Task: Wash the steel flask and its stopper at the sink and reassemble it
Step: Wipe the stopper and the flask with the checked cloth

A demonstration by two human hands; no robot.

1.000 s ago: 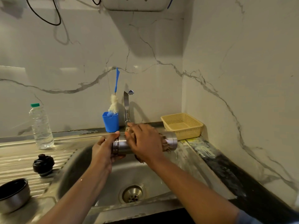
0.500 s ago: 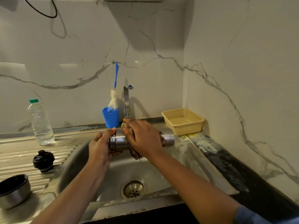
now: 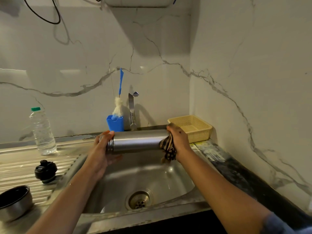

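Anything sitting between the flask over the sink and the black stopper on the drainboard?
Nothing visible. The flask, gripped by the left hand and the right hand with a cloth, has only bare drainboard toward the stopper. The water bottle stands behind that line, the steel bowl nearer the camera.

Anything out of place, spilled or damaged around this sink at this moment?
Nothing is spilled or toppled. The flask lies level over the sink between the left hand and the right hand, which grips a rag. The stopper sits on the draining board. Only the counter right of the sink looks worn, with pale patchy marks.
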